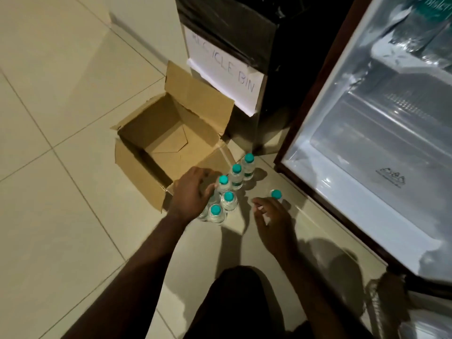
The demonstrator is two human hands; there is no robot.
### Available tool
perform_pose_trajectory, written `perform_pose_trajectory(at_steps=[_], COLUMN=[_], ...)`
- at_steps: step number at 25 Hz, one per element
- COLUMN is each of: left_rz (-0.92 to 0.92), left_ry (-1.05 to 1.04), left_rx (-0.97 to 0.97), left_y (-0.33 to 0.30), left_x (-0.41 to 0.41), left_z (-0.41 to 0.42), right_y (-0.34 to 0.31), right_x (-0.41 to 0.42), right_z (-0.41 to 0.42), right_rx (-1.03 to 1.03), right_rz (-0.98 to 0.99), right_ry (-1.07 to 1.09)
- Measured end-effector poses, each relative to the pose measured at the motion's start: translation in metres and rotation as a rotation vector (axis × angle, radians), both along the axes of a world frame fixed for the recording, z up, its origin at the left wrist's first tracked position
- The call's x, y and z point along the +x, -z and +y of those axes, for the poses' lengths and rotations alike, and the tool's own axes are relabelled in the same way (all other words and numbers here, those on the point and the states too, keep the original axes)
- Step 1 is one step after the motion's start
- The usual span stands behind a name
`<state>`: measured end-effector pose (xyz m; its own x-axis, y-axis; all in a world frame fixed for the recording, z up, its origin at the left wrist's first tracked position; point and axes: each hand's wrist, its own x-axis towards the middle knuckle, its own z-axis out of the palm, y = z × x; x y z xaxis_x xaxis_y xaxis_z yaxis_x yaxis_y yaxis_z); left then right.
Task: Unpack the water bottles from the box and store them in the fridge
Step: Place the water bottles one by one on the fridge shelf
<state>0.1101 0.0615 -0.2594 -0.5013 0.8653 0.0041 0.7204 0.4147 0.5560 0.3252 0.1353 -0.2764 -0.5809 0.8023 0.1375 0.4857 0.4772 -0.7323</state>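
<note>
Left hand (193, 192) over the near corner of the box (168, 135), fingers spread and bent a little, fingertips beside one bottle cap; touching or not, hard to tell. Right hand (271, 221) low over the floor (61, 94), fingers loosely curled, with nothing plainly gripped. A single bottle (276, 195) just past its fingers, mostly hidden, only the round cap showing.

Five small water bottles (230, 189) stood upright on the floor between the hands, close to the box. Clear, shiny plastic, with smooth round teal caps. Maybe one more behind the left hand, too hidden to be sure.

Brown cardboard box, square, flaps up, inside bare except for folded bottom flaps.

Pale, smooth, square floor tiles with thin lines between.

Behind the box, a tall black bin (244, 45) wrapped in shiny plastic, with a white paper sign (222, 69); first letters faint, "BIN" clear.

On the right, the open fridge (367, 148), white and bright inside, glossy walls, cut off at the edge. Top shelf blurry.

Dark knee (234, 302) at the bottom.
</note>
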Motion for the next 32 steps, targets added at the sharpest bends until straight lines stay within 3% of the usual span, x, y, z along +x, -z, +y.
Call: perform_pose_trajectory(at_steps=[6, 11, 17, 20, 29, 32], left_rz=[0.048, 0.026, -0.079, -0.121, -0.236, -0.191], left_ry=[0.040, 0.082, 0.028, 0.061, 0.388, 0.450], left_rx=[-0.238, -0.239, -0.255, -0.294, -0.172, -0.210], left_y=[0.056, 0.071, 0.079, 0.078, 0.064, 0.062], left_x=[-0.008, -0.004, 0.002, 0.016, 0.110, 0.145], left_z=[-0.046, -0.046, -0.055, -0.058, 0.022, 0.061], right_y=[0.031, 0.046, 0.061, 0.058, 0.044, 0.030], right_x=[-0.058, -0.091, -0.074, -0.041, 0.080, 0.108], right_z=[-0.035, -0.049, -0.050, -0.043, 0.011, 0.035], right_rx=[-0.016, -0.013, -0.110, -0.047, -0.235, -0.291], right_rz=[-0.402, -0.693, -0.559, -0.611, -0.477, -0.471], right_ry=[-0.319, -0.315, -0.204, -0.171, 0.241, 0.349])
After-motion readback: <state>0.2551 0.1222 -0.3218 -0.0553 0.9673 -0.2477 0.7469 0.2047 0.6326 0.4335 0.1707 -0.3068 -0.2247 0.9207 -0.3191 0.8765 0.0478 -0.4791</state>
